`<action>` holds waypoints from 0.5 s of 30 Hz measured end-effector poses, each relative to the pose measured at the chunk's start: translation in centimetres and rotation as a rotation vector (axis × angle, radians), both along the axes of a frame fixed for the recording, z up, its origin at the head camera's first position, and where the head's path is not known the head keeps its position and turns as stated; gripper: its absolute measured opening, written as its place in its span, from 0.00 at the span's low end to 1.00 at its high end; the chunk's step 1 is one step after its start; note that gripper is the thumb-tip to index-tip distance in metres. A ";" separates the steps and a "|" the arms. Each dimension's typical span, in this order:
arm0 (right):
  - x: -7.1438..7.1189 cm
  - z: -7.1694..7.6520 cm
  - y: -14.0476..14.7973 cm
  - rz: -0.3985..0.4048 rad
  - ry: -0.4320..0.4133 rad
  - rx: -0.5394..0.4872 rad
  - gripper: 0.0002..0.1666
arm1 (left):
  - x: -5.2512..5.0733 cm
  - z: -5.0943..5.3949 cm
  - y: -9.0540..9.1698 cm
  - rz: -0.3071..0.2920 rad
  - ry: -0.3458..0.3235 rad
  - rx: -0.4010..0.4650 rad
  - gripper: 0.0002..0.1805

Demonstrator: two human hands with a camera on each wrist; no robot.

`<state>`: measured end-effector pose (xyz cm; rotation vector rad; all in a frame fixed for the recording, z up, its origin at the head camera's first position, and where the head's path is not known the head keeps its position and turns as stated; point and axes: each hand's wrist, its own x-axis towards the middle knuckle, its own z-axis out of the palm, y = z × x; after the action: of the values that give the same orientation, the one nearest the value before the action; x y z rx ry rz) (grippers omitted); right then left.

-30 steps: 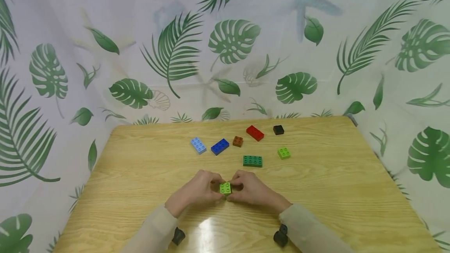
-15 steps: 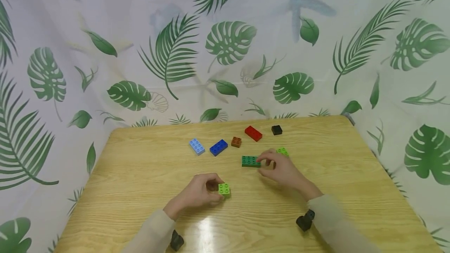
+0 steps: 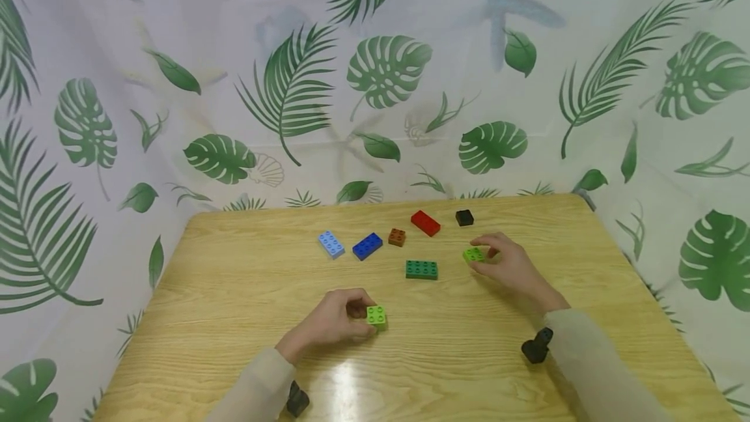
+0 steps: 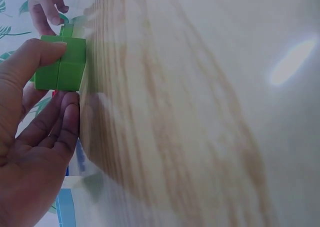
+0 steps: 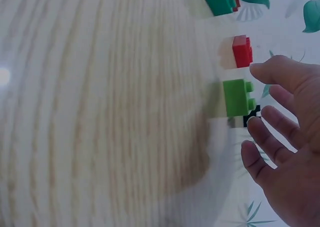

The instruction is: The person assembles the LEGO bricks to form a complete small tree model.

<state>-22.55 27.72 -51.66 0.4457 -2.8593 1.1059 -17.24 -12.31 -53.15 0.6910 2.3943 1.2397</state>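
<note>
My left hand pinches a light green toy brick stack between thumb and fingers, low over the table's near middle. A seam across the green stack in the left wrist view shows two bricks joined together. To the right, my right hand reaches around a single light green brick with four studs. In the right wrist view, the thumb and fingers are spread and stand apart from that green brick, which rests on the table.
Behind the hands lie a dark green brick, a light blue brick, a dark blue brick, a brown brick, a red brick and a black brick. A leaf-print curtain borders the wooden table.
My right hand has let go of the green stack and moved right and away from me, past the dark green brick to the single light green one. My left hand keeps holding the stack in place.
</note>
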 end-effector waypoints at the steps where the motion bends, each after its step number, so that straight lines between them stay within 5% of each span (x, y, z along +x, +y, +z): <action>1: -0.1 -0.1 0.1 0.001 -0.005 -0.002 0.27 | 0.0 0.0 0.0 0.002 -0.004 0.000 0.17; 15: -1.1 -1.4 0.7 -0.026 -0.126 -0.028 0.29 | 0.0 -0.2 -0.1 -0.004 -0.045 0.039 0.16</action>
<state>-23.62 28.39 -53.04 0.3488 -2.9430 1.2105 -17.25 -12.43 -53.38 0.6720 2.3374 1.2892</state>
